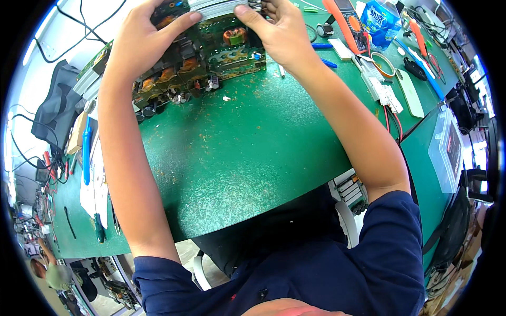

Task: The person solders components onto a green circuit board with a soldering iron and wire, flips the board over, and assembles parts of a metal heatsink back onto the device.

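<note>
At the far side of the bench, both my hands grip a green circuit board (217, 57) from its two sides. It carries coils, capacitors and a silver finned heat sink (219, 7). My left hand (141, 38) is closed round the left side, its thumb at the heat sink's end. Closed on the right side, my right hand (282, 36) lays its thumb near the heat sink's other end. A copper-wound ring coil (235, 36) shows between them. The fingers under the board are mostly hidden, and its far edge is cut off by the picture.
Green worktop (247, 142) with scattered crumbs lies before me. To the right are an orange multimeter (348, 23), a blue pouch (379, 21), a tape roll (383, 64), a pale green phone-shaped slab (409, 92) and a clear plastic box (447, 150). A screwdriver (99, 227) lies left.
</note>
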`<state>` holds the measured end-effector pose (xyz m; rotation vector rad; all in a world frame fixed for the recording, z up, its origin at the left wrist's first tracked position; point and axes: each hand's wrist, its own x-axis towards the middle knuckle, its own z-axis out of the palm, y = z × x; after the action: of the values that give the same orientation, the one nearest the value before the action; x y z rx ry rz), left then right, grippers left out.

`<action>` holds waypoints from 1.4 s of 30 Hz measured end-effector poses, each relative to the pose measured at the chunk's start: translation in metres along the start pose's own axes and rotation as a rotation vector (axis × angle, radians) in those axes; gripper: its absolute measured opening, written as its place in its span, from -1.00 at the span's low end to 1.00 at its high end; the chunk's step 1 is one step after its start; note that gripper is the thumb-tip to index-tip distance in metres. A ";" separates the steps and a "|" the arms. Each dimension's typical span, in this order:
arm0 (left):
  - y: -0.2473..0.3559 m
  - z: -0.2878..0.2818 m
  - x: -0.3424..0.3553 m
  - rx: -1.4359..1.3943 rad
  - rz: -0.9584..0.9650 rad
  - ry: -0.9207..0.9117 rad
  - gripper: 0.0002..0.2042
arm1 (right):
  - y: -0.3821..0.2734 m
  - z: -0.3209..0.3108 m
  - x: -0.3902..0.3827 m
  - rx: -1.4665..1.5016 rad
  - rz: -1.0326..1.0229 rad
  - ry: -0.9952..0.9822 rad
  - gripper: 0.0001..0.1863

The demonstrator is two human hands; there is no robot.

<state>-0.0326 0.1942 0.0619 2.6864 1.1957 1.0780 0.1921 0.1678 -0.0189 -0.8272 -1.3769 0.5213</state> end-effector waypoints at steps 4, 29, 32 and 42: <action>-0.007 -0.001 0.001 -0.050 -0.030 -0.027 -0.50 | -0.002 0.000 -0.002 0.227 0.090 -0.067 -0.57; -0.012 0.002 -0.001 -0.031 -0.044 -0.003 -0.50 | 0.014 -0.006 -0.008 -0.352 -0.197 -0.065 0.16; -0.016 0.001 -0.001 -0.039 -0.045 -0.027 -0.56 | 0.010 -0.003 -0.010 -0.462 -0.213 -0.003 0.07; -0.019 0.000 0.000 -0.079 -0.034 -0.032 -0.53 | 0.005 -0.009 -0.009 -0.428 -0.236 -0.012 -0.03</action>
<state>-0.0454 0.2077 0.0569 2.6046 1.1647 1.0508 0.2002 0.1627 -0.0286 -0.9863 -1.5988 0.0450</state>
